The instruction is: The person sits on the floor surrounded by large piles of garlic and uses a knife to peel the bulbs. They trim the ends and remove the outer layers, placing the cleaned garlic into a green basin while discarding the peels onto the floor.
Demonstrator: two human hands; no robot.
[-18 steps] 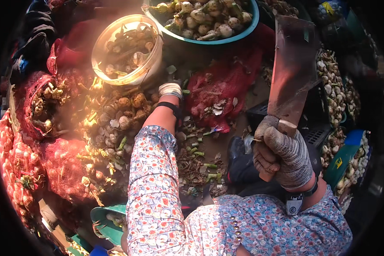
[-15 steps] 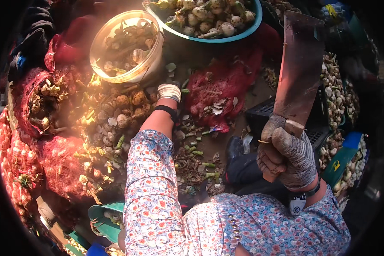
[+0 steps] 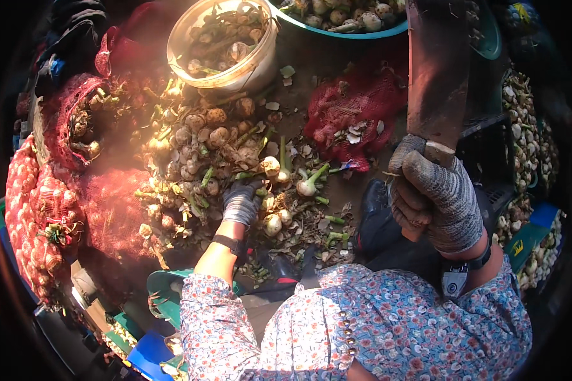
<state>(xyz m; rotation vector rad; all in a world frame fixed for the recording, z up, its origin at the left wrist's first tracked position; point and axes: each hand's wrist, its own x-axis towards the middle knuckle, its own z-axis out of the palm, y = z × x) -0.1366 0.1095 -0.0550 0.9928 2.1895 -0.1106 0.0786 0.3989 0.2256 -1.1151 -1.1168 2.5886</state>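
Observation:
My right hand (image 3: 435, 200), in a grey knitted glove, is wrapped round the wooden handle of a large broad-bladed knife (image 3: 437, 76). Its wide, stained blade points up and away from me. My left hand (image 3: 240, 202), gloved too, reaches low into the right edge of a heap of garlic bulbs (image 3: 197, 133). Its fingers lie in shadow among the bulbs, so their grip is hidden. Just beyond and right of it are loose garlic bulbs, among them a pale garlic bulb (image 3: 307, 185) with a green stalk and a rounder garlic bulb (image 3: 270, 166).
A white bucket (image 3: 260, 66) of garlic and a turquoise basin (image 3: 388, 32) stand at the far side. A red mesh sack (image 3: 337, 108) lies crumpled on the ground. Filled red mesh sacks (image 3: 117, 213) crowd the left. Cut stalks and peelings (image 3: 327, 238) litter the ground near my feet.
My left hand has drawn back toward me from beyond the heap. Several garlic bulbs now lie beside it where scraps were. The view has shifted; my right hand still grips the raised knife.

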